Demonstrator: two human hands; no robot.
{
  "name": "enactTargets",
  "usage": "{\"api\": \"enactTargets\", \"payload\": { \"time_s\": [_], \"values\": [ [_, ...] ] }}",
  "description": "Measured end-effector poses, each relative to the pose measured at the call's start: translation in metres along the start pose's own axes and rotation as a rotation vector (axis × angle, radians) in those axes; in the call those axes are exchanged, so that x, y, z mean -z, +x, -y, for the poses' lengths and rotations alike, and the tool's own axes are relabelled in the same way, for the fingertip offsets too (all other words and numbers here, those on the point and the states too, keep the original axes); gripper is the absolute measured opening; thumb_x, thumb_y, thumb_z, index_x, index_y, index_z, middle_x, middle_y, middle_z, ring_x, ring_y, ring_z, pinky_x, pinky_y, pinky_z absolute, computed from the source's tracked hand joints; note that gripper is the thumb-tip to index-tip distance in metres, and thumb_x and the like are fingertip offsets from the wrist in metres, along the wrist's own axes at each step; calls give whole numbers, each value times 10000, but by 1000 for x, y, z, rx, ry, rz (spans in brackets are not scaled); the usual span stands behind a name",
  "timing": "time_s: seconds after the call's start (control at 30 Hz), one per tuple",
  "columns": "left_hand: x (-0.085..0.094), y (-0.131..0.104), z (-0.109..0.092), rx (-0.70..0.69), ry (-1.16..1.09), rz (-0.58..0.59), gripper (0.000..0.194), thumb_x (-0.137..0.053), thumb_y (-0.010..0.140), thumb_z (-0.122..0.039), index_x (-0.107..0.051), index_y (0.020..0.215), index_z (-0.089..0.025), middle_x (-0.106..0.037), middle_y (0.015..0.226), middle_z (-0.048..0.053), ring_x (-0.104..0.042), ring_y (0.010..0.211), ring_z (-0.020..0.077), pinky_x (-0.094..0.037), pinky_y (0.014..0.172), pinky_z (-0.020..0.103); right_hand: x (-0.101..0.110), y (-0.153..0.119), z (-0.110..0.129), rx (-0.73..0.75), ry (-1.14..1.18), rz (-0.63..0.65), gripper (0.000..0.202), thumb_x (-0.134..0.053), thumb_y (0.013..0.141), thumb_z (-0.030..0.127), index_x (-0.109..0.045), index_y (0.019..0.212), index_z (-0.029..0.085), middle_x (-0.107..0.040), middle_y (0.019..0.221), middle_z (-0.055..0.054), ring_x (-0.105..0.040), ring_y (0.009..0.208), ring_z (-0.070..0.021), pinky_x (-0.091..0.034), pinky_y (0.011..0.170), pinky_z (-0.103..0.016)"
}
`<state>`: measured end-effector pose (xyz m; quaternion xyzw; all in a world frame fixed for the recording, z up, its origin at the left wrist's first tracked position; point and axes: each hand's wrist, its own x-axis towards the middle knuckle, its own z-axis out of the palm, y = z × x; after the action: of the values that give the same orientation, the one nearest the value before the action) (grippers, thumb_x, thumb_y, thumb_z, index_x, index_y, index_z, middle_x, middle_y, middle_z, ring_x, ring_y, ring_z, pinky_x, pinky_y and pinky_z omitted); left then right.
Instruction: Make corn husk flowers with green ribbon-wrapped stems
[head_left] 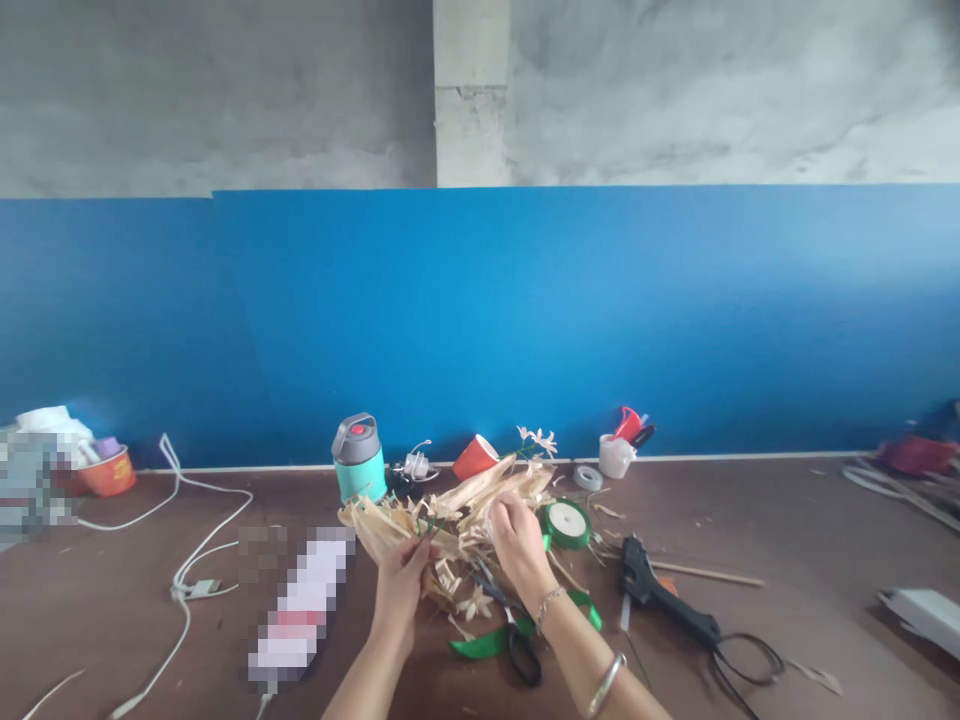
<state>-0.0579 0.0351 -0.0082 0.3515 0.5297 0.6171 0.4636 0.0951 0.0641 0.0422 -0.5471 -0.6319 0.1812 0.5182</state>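
Dry, straw-coloured husks (382, 530) lie heaped in the middle of the brown table. At their front left, my left hand (405, 575) pinches a thin green stem. My right hand (516, 535) is closed over the right part of the heap, its fingers around something whitish that is mostly hidden. Black-handled scissors (523, 652) lie between my forearms, by a green ribbon (480, 645) and a pale husk flower (475, 602). Just right of my right hand is a green ribbon spool (567, 524). White flowers (537, 440) stick up behind the heap.
A teal flask (360, 470) and a tipped orange cup (475, 457) stand behind. To the right are a black glue gun (664, 595), a tape roll (587, 478) and a white cup (616, 457). White cables (184, 560) run across the left, near an orange tub (109, 473).
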Motion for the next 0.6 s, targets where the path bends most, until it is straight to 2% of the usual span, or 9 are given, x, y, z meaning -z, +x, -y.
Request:
{"api": "enactTargets", "payload": {
  "time_s": [0.13,0.2,0.3,0.4,0.5,0.6],
  "values": [
    [0,0,-1,-24,2,-4,465,-694,562,-527,-696,783,-118,-595,541,-3,-334,345,51,-223,356,193,1,0,1,-26,36,21,270,-361,723,224,-343,453,221,-379,418,39,-385,443,-128,-269,435,-232],
    [-1,1,0,-30,19,2,465,-697,562,-507,-695,805,-110,-643,612,27,-347,341,49,-244,354,198,1,0,2,-25,59,43,276,-381,729,229,-392,453,210,-402,422,35,-395,444,-127,-276,438,-231],
    [-1,2,2,-38,63,18,412,-697,578,-474,-697,758,-103,-645,584,29,-359,329,53,-246,349,201,1,0,5,-10,106,91,227,-426,728,242,-527,533,185,-547,519,3,-492,513,-145,-354,491,-230],
    [0,5,5,-62,114,15,384,-682,608,-452,-704,791,-115,-639,547,14,-385,324,75,-256,349,207,2,1,7,-7,139,124,166,-492,676,233,-585,549,180,-645,650,-39,-574,635,-179,-415,589,-249],
    [3,7,7,-92,165,-20,371,-674,625,-437,-713,827,-129,-593,464,-13,-457,347,127,-308,367,226,4,2,8,-47,155,130,121,-524,631,220,-605,552,180,-664,671,-54,-583,647,-195,-427,614,-270],
    [7,8,7,-129,215,-68,360,-676,627,-417,-718,854,-141,-615,487,4,-572,455,206,-380,416,258,3,1,6,-103,181,132,120,-538,643,256,-614,603,173,-635,611,-38,-549,577,-181,-408,552,-264]
  ]
}}
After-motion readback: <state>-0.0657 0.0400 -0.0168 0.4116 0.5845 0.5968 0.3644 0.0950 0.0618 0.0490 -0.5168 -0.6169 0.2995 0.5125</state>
